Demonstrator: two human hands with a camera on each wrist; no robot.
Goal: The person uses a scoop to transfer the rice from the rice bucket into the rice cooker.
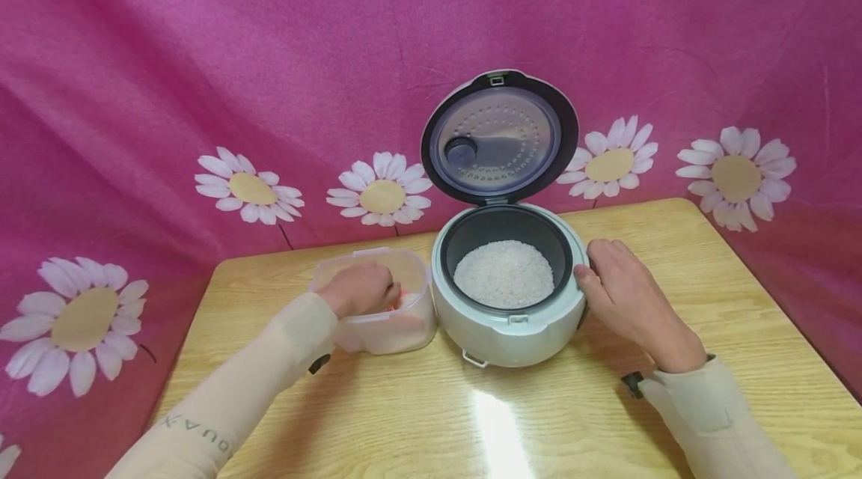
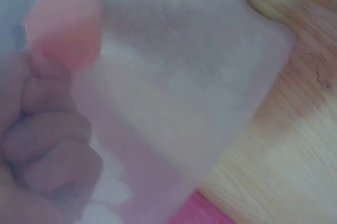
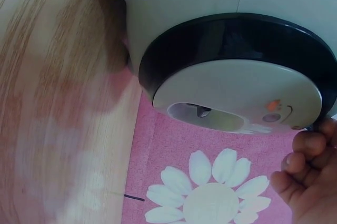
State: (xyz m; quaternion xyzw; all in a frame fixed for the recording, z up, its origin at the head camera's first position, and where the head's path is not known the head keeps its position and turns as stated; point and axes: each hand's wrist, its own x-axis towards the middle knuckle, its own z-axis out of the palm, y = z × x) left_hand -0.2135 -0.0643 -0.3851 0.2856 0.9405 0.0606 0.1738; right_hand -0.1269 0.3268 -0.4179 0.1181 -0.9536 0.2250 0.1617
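A white rice cooker stands on the table with its lid raised, and white rice lies in its dark inner pot. My left hand reaches into a translucent plastic container left of the cooker. Through the container's wall, the left wrist view shows its curled fingers gripping a pink scoop, whose handle is hidden. My right hand holds the cooker's right side, thumb at the upper rim. In the right wrist view its bent fingers are at the cooker's edge.
Both containers stand side by side on a wooden table. A pink cloth with printed daisies hangs behind it. The cooker's side bears a black band and a pale panel. A white loop sticks out at its lower front.
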